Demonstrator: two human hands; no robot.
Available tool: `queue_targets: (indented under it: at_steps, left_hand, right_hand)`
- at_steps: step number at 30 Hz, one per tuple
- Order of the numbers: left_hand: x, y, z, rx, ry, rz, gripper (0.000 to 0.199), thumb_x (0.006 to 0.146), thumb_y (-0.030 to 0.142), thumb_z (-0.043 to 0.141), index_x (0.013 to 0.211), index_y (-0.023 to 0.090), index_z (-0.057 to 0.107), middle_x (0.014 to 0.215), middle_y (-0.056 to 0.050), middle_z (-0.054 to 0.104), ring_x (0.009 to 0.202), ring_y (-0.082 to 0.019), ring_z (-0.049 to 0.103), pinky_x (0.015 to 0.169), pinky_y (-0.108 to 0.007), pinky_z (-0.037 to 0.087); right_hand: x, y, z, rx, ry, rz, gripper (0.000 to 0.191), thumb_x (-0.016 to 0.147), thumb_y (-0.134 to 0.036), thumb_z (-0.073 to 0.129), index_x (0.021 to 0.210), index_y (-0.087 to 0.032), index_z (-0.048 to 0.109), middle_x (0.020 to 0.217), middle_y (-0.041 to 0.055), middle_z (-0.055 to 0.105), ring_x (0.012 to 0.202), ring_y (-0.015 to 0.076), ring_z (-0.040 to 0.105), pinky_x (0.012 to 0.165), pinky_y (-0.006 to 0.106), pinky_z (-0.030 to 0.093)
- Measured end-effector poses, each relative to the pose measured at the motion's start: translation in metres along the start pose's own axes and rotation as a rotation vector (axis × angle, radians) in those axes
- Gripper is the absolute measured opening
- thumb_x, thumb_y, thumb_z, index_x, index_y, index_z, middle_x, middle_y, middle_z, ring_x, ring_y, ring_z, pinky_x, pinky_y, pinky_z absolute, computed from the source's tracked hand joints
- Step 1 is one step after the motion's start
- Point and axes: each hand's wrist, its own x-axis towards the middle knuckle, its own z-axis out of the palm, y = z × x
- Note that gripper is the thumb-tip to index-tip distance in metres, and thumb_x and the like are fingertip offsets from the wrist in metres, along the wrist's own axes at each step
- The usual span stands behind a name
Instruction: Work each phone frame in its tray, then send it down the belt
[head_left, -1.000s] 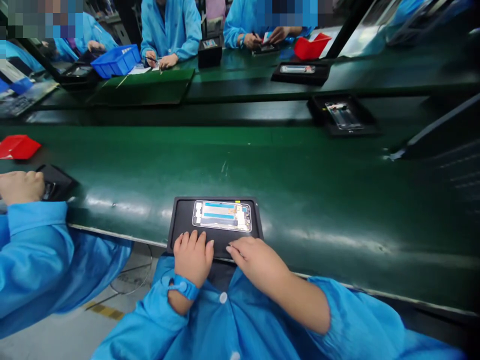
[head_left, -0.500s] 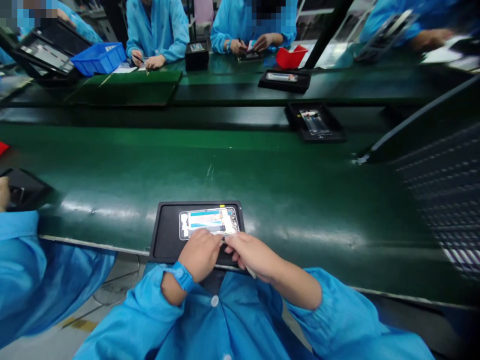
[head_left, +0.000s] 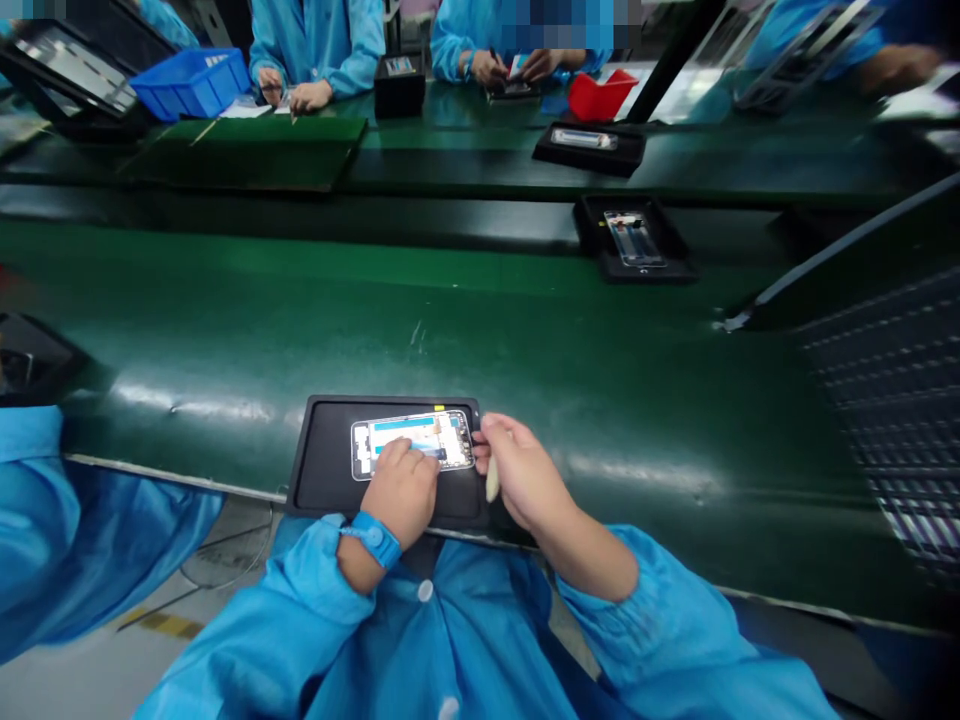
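A phone frame (head_left: 361, 450) with bright inner parts lies in a black tray (head_left: 326, 460) at the table's front edge. My left hand (head_left: 403, 492), with a blue band at its wrist, rests over the frame's lower edge, its fingers bent together; whether they grip it cannot be made out. At the tray's right edge, my right hand (head_left: 523, 475) is closed around a pale, slim tool (head_left: 492, 482), whose rounded end points down toward me. The tool's other end is hidden by the fingers. A yellow tab (head_left: 439, 408) shows at the frame's upper edge.
Another tray (head_left: 611, 262) with a phone frame lies beyond, to the right. Farther back are a further tray, a red bin (head_left: 602, 96), a blue crate (head_left: 191, 84) and people at work. A dark perforated panel (head_left: 900, 370) stands at right; a person's blue sleeve (head_left: 30, 500) is at left.
My right hand has moved up and right, away from my left hand, to the tray's right edge, and the tool now shows more. My left hand has shifted slightly. The view has tilted a little.
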Motion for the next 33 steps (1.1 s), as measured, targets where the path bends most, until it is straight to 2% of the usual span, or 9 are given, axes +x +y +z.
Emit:
queue_targets:
  at_steps: [3,6,8,12,14,20,29,33]
  left_hand:
    - [0.001,0.001,-0.001,0.009,-0.033,0.011,0.014,0.081,0.016,0.046,0.075,0.016,0.059,0.072,-0.006,0.058,0.087,-0.023,0.049,0.087,-0.04,0.04]
    - [0.002,0.0,-0.002,0.0,-0.053,0.017,0.013,0.08,0.014,0.047,0.073,0.016,0.059,0.072,-0.005,0.058,0.083,-0.021,0.049,0.089,-0.039,0.039]
    - [0.003,0.0,-0.003,-0.002,-0.06,0.014,0.013,0.08,0.014,0.047,0.074,0.016,0.058,0.072,-0.004,0.058,0.083,-0.02,0.05,0.09,-0.039,0.038]
    - [0.003,0.0,-0.003,-0.001,-0.067,0.016,0.014,0.08,0.014,0.046,0.075,0.018,0.059,0.073,-0.003,0.059,0.085,-0.02,0.05,0.09,-0.039,0.037]
    - [0.002,0.0,-0.002,-0.004,-0.08,0.017,0.015,0.081,0.014,0.046,0.075,0.018,0.059,0.072,-0.003,0.059,0.084,-0.02,0.051,0.089,-0.039,0.037]
    - [0.002,0.0,-0.003,-0.027,-0.08,-0.003,0.016,0.081,0.013,0.045,0.074,0.018,0.059,0.072,-0.003,0.059,0.085,-0.02,0.051,0.089,-0.039,0.037]
    - [0.004,0.002,-0.003,-0.02,-0.082,-0.008,0.017,0.081,0.014,0.044,0.075,0.018,0.059,0.072,-0.003,0.059,0.086,-0.02,0.052,0.089,-0.039,0.037]
    - [0.003,0.003,-0.003,0.008,-0.113,-0.003,0.015,0.08,0.012,0.046,0.076,0.018,0.059,0.072,-0.003,0.058,0.085,-0.02,0.051,0.09,-0.039,0.036]
  right_hand:
    - [0.001,0.009,-0.002,-0.146,0.15,-0.254,0.039,0.08,-0.05,0.042,0.096,-0.016,0.052,0.073,0.0034,0.061,0.063,0.0154,0.058,0.059,0.028,0.048]
    - [0.001,0.024,0.0,-0.273,0.252,-0.517,0.037,0.085,-0.047,0.035,0.098,-0.016,0.05,0.077,0.0059,0.062,0.075,0.0183,0.06,0.07,0.035,0.048]
    - [0.001,0.035,0.002,-0.27,0.26,-0.623,0.031,0.087,-0.043,0.035,0.099,-0.017,0.048,0.079,0.0061,0.063,0.071,0.0176,0.06,0.065,0.034,0.05]
    - [0.002,0.049,0.004,-0.201,0.242,-0.729,0.023,0.088,-0.034,0.037,0.103,-0.018,0.043,0.078,0.0045,0.061,0.057,0.0145,0.058,0.045,0.026,0.049]
    - [0.001,0.052,0.004,-0.197,0.244,-0.784,0.019,0.089,-0.031,0.037,0.102,-0.018,0.043,0.076,0.0035,0.06,0.054,0.0132,0.056,0.044,0.025,0.049]
    - [-0.001,0.053,0.003,-0.228,0.267,-0.851,0.015,0.088,-0.025,0.037,0.101,-0.018,0.043,0.073,0.0021,0.06,0.052,0.0125,0.056,0.046,0.025,0.049]
    - [0.0,0.056,0.002,-0.218,0.272,-0.755,0.017,0.087,-0.028,0.037,0.101,-0.019,0.041,0.076,0.0033,0.06,0.058,0.0151,0.058,0.05,0.029,0.049]
    - [0.002,0.062,-0.001,-0.263,0.278,-0.778,0.017,0.086,-0.029,0.036,0.1,-0.019,0.041,0.077,0.0044,0.061,0.063,0.0173,0.059,0.06,0.035,0.049]
